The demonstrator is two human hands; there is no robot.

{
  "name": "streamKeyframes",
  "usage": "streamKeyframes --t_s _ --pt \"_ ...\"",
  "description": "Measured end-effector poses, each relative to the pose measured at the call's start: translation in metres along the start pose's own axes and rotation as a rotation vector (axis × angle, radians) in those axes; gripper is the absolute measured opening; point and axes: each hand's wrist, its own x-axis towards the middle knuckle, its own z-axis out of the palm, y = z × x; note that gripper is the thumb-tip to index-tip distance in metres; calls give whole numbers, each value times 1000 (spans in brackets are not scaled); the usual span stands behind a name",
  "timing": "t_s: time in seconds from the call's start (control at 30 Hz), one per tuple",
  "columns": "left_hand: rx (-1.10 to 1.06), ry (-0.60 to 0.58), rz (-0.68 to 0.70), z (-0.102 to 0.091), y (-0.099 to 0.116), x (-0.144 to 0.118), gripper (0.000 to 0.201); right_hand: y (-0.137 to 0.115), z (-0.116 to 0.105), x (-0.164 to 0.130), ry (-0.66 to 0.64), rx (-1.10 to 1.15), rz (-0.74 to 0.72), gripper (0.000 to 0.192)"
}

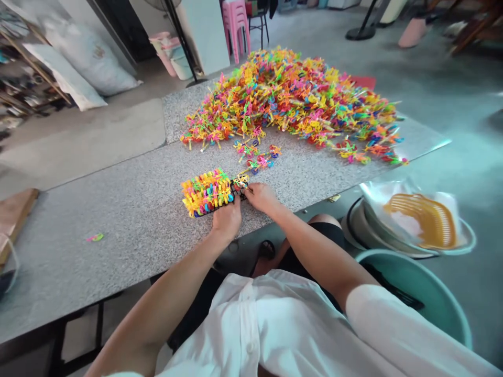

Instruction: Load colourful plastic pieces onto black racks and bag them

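A black rack (236, 192) lies near the front edge of the speckled stone table (129, 209), mostly filled with small upright multicoloured plastic pieces (206, 191). My left hand (227, 219) rests against the rack's near edge and steadies it. My right hand (260, 196) pinches a small coloured piece at the rack's right end. A few loose pieces (257, 156) lie just beyond the rack. A large heap of the same colourful pieces (293, 99) covers the far part of the table.
One stray green-pink piece (95, 237) lies at the left. On the floor to my right stand a teal basin (416, 293) and stacked bowls holding an orange plastic basket (426, 220). Pink stools (236, 23), white sacks (84, 57) and shelves stand behind.
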Motion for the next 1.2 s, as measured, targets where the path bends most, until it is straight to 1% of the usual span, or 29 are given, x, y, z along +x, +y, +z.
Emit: streamKeyframes --t_s 0.07,0.2,0.4,0.5,0.57,0.77,0.97,1.2 --pt "51 -9 -1 -2 1 1 57 0 -1 -2 -3 8 -13 39" --pt "111 15 -7 1 0 0 53 -2 -1 -5 7 14 -33 41" --pt "111 55 -6 15 -11 -4 55 -3 1 -15 38 -14 -84 40" --pt "99 78 -28 21 -18 -6 54 -3 1 -23 20 -14 -105 38" --pt "79 70 -38 23 -23 -8 53 -3 0 -29 3 -11 -121 37" --pt "17 23 48 18 -33 -15 62 -2 -2 -43 -42 -28 -180 37" --pt "-87 -12 22 9 -34 -18 58 6 -4 -39 -88 -73 -255 39" --pt "-113 -27 34 16 -40 -20 57 9 -4 -37 -93 -104 -276 39"
